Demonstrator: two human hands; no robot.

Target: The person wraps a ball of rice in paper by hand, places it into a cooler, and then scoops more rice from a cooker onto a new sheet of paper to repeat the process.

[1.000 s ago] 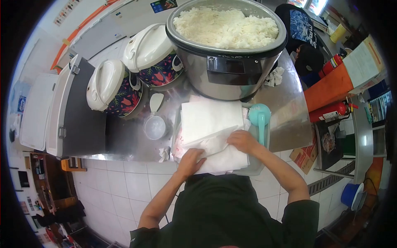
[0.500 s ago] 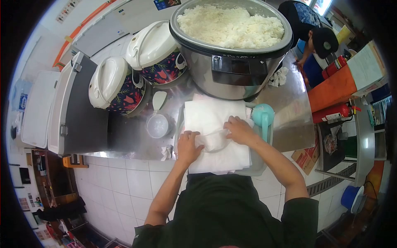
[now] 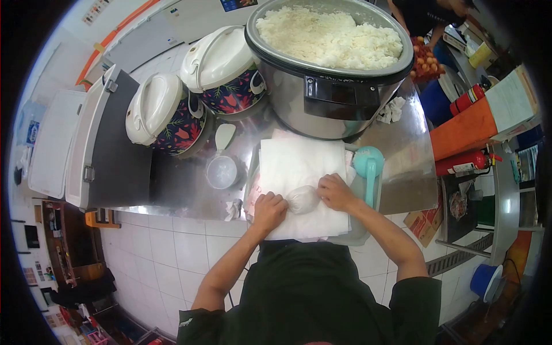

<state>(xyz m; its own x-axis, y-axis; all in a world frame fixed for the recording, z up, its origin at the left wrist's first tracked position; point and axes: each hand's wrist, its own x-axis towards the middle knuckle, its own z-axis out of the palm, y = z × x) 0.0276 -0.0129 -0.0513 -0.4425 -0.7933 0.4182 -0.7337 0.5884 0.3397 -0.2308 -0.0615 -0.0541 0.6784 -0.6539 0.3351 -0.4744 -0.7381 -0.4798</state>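
Note:
A rounded white wrapped bundle [image 3: 303, 200] lies on a stack of white paper sheets [image 3: 302, 158]. My left hand [image 3: 269, 210] is closed at the bundle's left end, with its fingers curled over the wrapper. At the right end, my right hand [image 3: 336, 192] pinches the wrapper the same way. What fills the bundle is hidden. Under the sheets is a shallow tray [image 3: 357, 233]. Right of the sheets rests a turquoise scoop [image 3: 369, 162] with its handle toward me. A clear cup [image 3: 222, 172] and a white rice paddle [image 3: 225, 137] stand to the left.
A large cooker [image 3: 333, 103] full of white rice [image 3: 328, 37] stands behind the sheets. Two floral rice containers [image 3: 178, 123] and an open cool box [image 3: 118, 149] occupy the left side. Crumpled paper [image 3: 233, 209] lies near the front edge. Another person [image 3: 428, 17] is at the back right.
The loose fold of wrapper between my hands is now a compact, rounded bundle. My left hand has shifted slightly right and down. The other person has moved, and a red mesh bag now shows.

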